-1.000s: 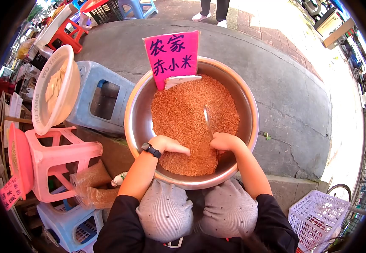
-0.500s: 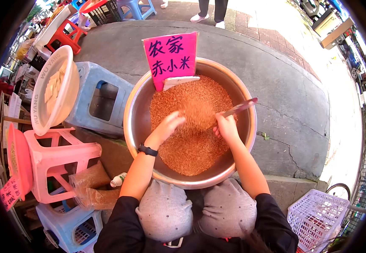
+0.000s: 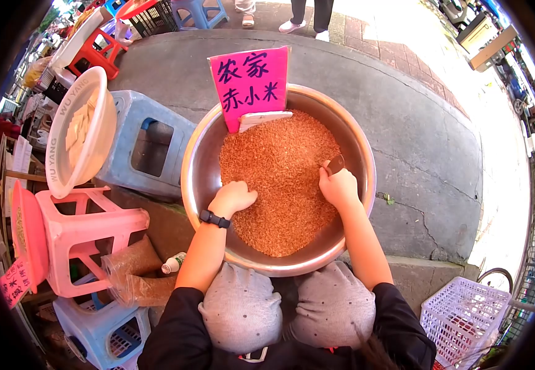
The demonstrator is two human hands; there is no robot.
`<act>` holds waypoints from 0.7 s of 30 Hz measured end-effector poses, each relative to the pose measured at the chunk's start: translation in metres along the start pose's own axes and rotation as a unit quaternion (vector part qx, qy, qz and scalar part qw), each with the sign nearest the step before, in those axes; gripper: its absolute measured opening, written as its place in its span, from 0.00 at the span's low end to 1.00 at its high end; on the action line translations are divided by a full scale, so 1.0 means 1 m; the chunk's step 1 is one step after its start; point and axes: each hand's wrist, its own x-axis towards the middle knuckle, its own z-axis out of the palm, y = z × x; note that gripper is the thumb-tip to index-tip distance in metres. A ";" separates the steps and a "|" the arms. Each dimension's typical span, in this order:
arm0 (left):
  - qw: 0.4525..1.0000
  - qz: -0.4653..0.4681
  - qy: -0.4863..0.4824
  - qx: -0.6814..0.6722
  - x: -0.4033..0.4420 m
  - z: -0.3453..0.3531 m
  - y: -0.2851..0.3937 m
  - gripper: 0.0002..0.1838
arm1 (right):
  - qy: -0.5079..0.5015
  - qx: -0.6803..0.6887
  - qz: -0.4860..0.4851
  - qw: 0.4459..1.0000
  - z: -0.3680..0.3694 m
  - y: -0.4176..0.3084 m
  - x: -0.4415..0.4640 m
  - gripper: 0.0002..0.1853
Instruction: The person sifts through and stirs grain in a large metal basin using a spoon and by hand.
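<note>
A wide metal basin (image 3: 361, 132) stands in front of my knees, holding a mound of reddish-brown grain (image 3: 280, 166). Over the grain's left side my left hand (image 3: 233, 197) has its fingers curled in; whether grain is inside them is hidden. A black band (image 3: 214, 219) circles that wrist. At the right side of the mound, my right hand (image 3: 340, 186) grips a tool with a flat brownish end (image 3: 336, 164) showing above the fist; its other end is hidden. A pink handwritten sign (image 3: 252, 83) stands in the grain at the basin's back left.
Left of the basin is a blue stool (image 3: 116, 148) beside a tilted pale tub (image 3: 58, 157) holding yellowish pieces. A pink stool (image 3: 88, 216), bags of grain (image 3: 135, 259) and a small bottle (image 3: 172, 263) are nearer. At right sits a lilac basket (image 3: 465, 308). People's feet (image 3: 292, 26) show behind.
The blurred, grain-strewing motion over the mound has stopped. My left hand has dropped back and its fingers have curled. My right hand has turned, swinging the tool. Another foot has appeared behind.
</note>
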 end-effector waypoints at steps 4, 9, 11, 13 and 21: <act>0.984 0.064 -0.163 0.020 0.002 0.003 -0.002 0.31 | -0.140 -0.012 0.007 0.990 0.007 0.007 0.001 0.14; 0.955 0.077 -0.286 0.008 -0.005 -0.002 0.012 0.35 | -0.337 0.007 0.026 0.941 -0.003 -0.007 -0.002 0.16; 0.940 0.082 -0.330 0.000 -0.003 0.002 0.015 0.35 | -0.386 0.014 0.034 0.922 -0.010 -0.017 -0.003 0.15; 0.931 0.120 -0.343 -0.033 0.000 0.008 0.016 0.35 | -0.412 0.030 0.065 0.908 -0.007 -0.017 -0.002 0.15; 0.909 0.237 -0.116 -0.323 0.004 0.016 0.026 0.26 | -0.343 0.273 0.142 0.888 -0.006 -0.015 -0.001 0.21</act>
